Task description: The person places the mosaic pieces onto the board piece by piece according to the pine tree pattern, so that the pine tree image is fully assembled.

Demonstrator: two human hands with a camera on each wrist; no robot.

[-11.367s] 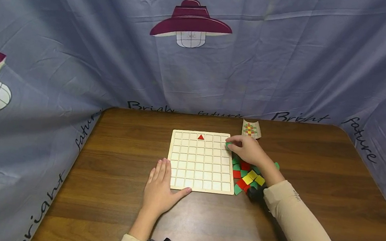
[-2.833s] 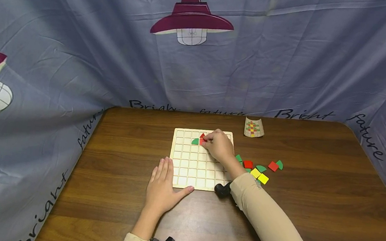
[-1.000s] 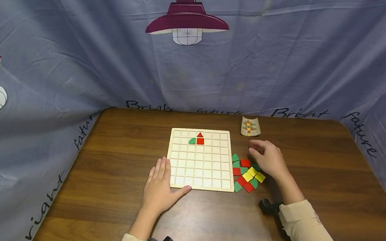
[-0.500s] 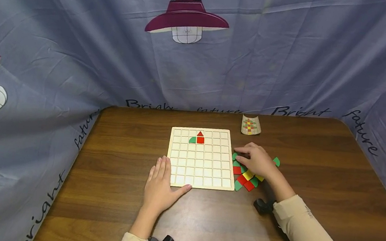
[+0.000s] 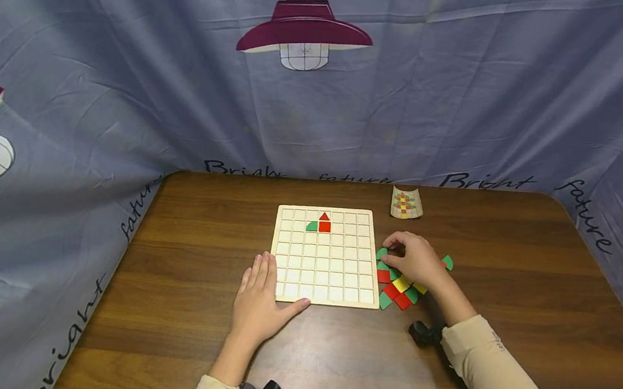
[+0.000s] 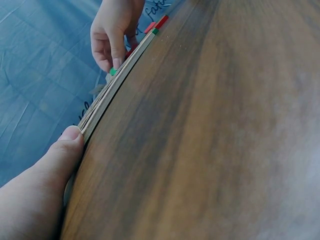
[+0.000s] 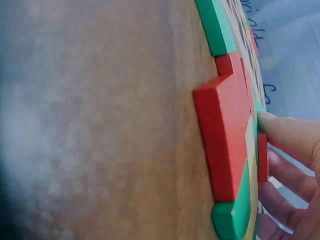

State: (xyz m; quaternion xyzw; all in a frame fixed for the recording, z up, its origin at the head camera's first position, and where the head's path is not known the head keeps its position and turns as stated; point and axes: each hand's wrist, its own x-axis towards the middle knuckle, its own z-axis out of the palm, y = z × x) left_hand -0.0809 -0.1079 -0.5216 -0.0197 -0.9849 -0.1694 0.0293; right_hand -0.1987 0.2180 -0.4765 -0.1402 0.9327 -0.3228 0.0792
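Observation:
A pale square grid board (image 5: 341,276) lies on the table. Near its far edge sit a red triangle tile (image 5: 324,217), a red square tile (image 5: 324,227) and a green quarter-round tile (image 5: 312,226). My left hand (image 5: 259,301) rests with straight fingers along the board's left edge, its thumb (image 6: 67,140) at the near edge. To the right of the board, my right hand (image 5: 414,257) pinches another green quarter-round tile (image 5: 382,254) between thumb and fingertips, over the far side of a loose tile pile. My right palm and fingers hide part of that pile.
Loose red tiles (image 5: 402,302), yellow tiles (image 5: 401,285) and green tiles (image 5: 384,301) crowd the board's right edge. A small pattern card (image 5: 406,203) stands curled at the back of the wooden table (image 5: 193,258). A patterned blue cloth (image 5: 186,75) hangs behind.
Over the longer span, a green quarter-round and a red square have joined the red triangle on the board. Lately my right hand has moved left and down onto the pile. The left hand stays put.

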